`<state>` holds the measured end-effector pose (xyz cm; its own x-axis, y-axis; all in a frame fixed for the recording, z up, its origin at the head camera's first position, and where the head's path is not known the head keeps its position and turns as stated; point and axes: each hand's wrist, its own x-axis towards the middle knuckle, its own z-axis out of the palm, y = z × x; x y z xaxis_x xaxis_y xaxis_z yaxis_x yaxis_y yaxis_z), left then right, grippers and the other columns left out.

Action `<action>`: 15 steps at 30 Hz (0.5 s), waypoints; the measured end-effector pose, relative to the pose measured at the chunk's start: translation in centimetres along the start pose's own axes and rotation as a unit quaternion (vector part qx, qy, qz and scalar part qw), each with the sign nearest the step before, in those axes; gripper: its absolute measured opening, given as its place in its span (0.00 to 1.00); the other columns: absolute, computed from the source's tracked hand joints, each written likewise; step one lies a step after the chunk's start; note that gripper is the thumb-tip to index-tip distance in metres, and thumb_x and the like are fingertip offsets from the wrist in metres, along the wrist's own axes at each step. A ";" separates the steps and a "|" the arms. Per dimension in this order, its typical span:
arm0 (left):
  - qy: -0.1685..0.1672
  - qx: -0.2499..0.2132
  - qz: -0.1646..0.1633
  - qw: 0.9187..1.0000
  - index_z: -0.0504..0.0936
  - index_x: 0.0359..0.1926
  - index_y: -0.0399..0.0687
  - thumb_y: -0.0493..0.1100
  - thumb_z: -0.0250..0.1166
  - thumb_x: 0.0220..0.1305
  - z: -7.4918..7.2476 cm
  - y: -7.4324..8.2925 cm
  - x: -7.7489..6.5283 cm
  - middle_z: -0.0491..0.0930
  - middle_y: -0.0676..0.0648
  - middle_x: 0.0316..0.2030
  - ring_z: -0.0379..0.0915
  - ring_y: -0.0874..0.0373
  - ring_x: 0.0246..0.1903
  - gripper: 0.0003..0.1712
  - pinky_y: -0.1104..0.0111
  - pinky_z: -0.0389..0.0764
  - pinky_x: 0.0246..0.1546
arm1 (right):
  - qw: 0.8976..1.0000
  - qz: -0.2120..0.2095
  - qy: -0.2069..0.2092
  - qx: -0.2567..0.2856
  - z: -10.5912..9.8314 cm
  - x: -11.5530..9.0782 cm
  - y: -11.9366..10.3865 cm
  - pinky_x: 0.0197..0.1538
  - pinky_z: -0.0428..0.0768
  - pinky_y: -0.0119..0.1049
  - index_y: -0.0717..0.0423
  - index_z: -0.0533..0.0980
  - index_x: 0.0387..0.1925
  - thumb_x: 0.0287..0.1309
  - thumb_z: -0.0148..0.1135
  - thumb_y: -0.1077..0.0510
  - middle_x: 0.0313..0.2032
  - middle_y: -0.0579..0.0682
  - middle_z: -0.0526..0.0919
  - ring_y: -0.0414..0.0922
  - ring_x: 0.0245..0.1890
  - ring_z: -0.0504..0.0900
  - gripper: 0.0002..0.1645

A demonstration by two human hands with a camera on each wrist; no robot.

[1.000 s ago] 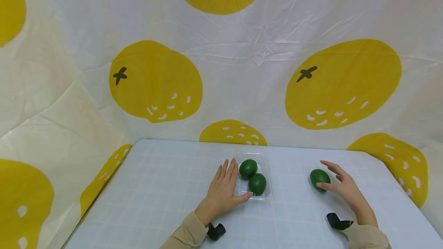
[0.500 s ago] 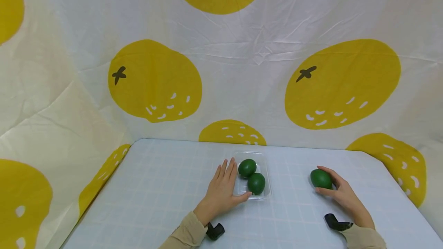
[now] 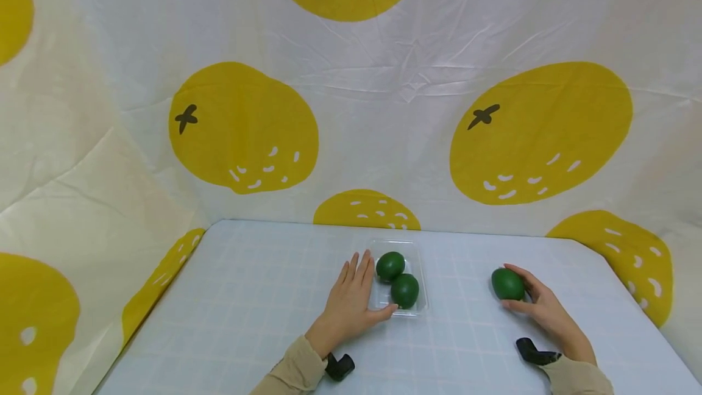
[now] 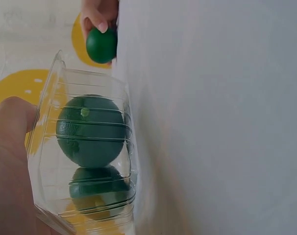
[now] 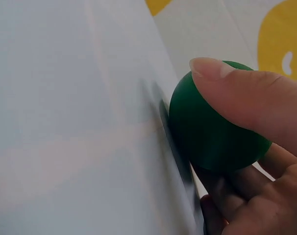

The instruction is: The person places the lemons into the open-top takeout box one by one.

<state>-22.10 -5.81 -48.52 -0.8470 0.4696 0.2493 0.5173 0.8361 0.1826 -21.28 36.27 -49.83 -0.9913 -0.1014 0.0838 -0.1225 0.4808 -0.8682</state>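
Note:
Two smooth dark green avocado-like fruits lie in a clear plastic tray, the far fruit against the near fruit. My left hand rests along the tray's left side, fingers straight and thumb spread at its near corner. In the left wrist view the hand touches the tray's rim. To the right, my right hand holds a third green avocado-like fruit between thumb and fingers. The right wrist view shows the thumb over this fruit, close to the tabletop; contact with it is unclear.
A pale checked cloth covers the table. Behind and to the left hangs a white curtain with large yellow fruit prints. Black wrist-worn pieces show at both cuffs. Bare cloth lies between the tray and my right hand.
My right hand's fingers have closed round the third fruit, which they stood apart around a second ago. My left hand and the tray stay together; the whole head view has shifted slightly.

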 end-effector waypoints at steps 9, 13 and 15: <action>-0.005 -0.003 -0.001 1.000 0.50 0.76 0.35 0.81 0.44 0.60 -0.2 0.1 -0.1 0.44 0.39 0.77 0.40 0.41 0.76 0.63 0.52 0.46 0.74 | 0.997 0.029 0.028 -0.064 0.3 0.0 -0.4 0.65 0.64 0.60 0.59 0.58 0.74 0.53 0.75 0.49 0.70 0.66 0.62 0.62 0.65 0.61 0.53; -0.004 -0.005 -0.001 1.000 0.50 0.76 0.35 0.81 0.46 0.60 -0.2 0.1 -0.1 0.44 0.39 0.77 0.40 0.41 0.76 0.63 0.52 0.46 0.74 | 0.996 0.021 0.038 -0.074 0.5 0.2 -0.8 0.64 0.65 0.60 0.59 0.60 0.73 0.53 0.76 0.48 0.68 0.66 0.64 0.62 0.65 0.63 0.52; 0.001 -0.003 -0.001 1.000 0.51 0.76 0.34 0.81 0.45 0.60 -0.2 0.1 -0.1 0.45 0.38 0.77 0.40 0.41 0.76 0.63 0.51 0.47 0.74 | 0.995 0.011 0.044 -0.085 0.6 0.4 -1.1 0.64 0.67 0.56 0.59 0.61 0.72 0.52 0.76 0.49 0.68 0.65 0.66 0.63 0.65 0.64 0.51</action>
<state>-21.92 -5.79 -48.32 -0.8473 0.4684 0.2503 0.5171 0.8349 0.1884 -21.52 35.22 -49.11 -0.9932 -0.0158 0.1151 -0.0997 0.6238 -0.7752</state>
